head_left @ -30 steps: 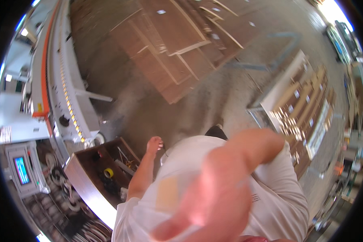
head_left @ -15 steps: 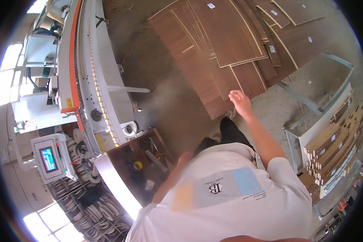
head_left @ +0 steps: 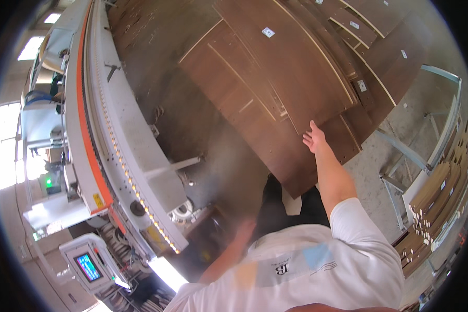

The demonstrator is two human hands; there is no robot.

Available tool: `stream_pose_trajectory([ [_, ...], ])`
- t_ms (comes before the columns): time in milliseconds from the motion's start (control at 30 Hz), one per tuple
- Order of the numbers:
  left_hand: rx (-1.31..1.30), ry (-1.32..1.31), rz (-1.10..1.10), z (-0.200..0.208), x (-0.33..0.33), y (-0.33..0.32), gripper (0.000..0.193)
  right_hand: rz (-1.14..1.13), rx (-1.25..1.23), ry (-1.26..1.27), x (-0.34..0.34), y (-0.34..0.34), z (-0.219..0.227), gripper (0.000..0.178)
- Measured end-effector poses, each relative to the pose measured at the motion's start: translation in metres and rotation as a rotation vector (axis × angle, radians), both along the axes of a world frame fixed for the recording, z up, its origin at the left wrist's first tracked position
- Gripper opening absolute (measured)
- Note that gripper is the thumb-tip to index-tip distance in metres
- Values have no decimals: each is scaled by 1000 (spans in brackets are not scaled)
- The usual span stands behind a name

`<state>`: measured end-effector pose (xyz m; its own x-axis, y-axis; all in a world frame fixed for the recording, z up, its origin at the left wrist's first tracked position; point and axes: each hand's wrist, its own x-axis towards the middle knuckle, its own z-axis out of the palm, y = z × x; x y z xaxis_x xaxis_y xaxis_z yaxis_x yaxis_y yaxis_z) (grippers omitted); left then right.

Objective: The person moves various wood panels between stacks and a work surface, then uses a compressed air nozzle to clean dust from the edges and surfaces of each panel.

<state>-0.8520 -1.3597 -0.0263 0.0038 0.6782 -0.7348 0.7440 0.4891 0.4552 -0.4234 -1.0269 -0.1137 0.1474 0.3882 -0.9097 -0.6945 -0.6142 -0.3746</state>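
Observation:
My right hand [head_left: 314, 138] reaches out over the near part of a stack of brown wood panels [head_left: 255, 125]. Its fingers are spread and nothing is in them; whether the fingertips touch the panel below I cannot tell. A larger panel [head_left: 296, 67] with a small white label lies on top of the stack, just beyond the hand. My left hand [head_left: 243, 231] hangs low beside my dark trousers, smeared by motion, so its fingers do not show clearly.
A long machine [head_left: 101, 130] with an orange stripe and a row of rollers runs along the left, its control screen [head_left: 88, 267] at lower left. A support bar [head_left: 174, 165] juts from it. At right stand a metal frame [head_left: 444, 140] and stacked boards [head_left: 431, 203].
My view has moved closer to the panel stack, which now reaches my legs. My right arm has stretched forward and its fingers have spread. My left hand stays low at my side.

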Motion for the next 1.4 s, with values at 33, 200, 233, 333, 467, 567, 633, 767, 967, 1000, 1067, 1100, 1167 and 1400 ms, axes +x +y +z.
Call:
stream_pose_trajectory([
  [33,-42,-132,-15,-27,-33,14,26,-72,9,10,-3,5,-2,78],
  [200,-72,-184,-143,-58,-89,141,14,-207,49,-95,-9,-8,-36,64],
  [233,-98,-102,-221,-54,-88,178,12,-212,68,-132,-9,-13,-35,64],
  [333,-18,-161,-273,-78,-96,245,25,-202,70,-239,-6,-29,0,54],
  [467,-17,-193,-317,-67,-28,346,32,-124,-4,-297,8,-92,2,41],
  [567,-153,-540,-93,-52,42,392,35,-48,-50,-295,2,-156,20,38],
  [633,-259,-685,73,-38,95,410,39,-79,-2,-266,-12,-205,35,34],
  [767,-412,-1016,397,-43,184,417,42,-38,-17,-369,-45,-294,86,33],
  [967,-528,-1295,558,4,259,395,29,20,-80,-511,-72,-402,162,28],
  [1000,-512,-1244,525,6,264,390,28,22,-78,-543,-71,-413,166,27],
  [1067,-488,-1216,511,9,275,373,28,-25,-79,-521,-59,-438,176,27],
  [1100,-473,-1242,519,8,276,363,30,-78,-69,-466,-48,-445,183,28],
  [1167,-463,-1276,570,14,267,335,33,-156,-80,-363,-28,-461,195,28],
  [1400,-401,-1360,860,83,175,217,37,-447,-119,-450,20,-419,193,79],
])
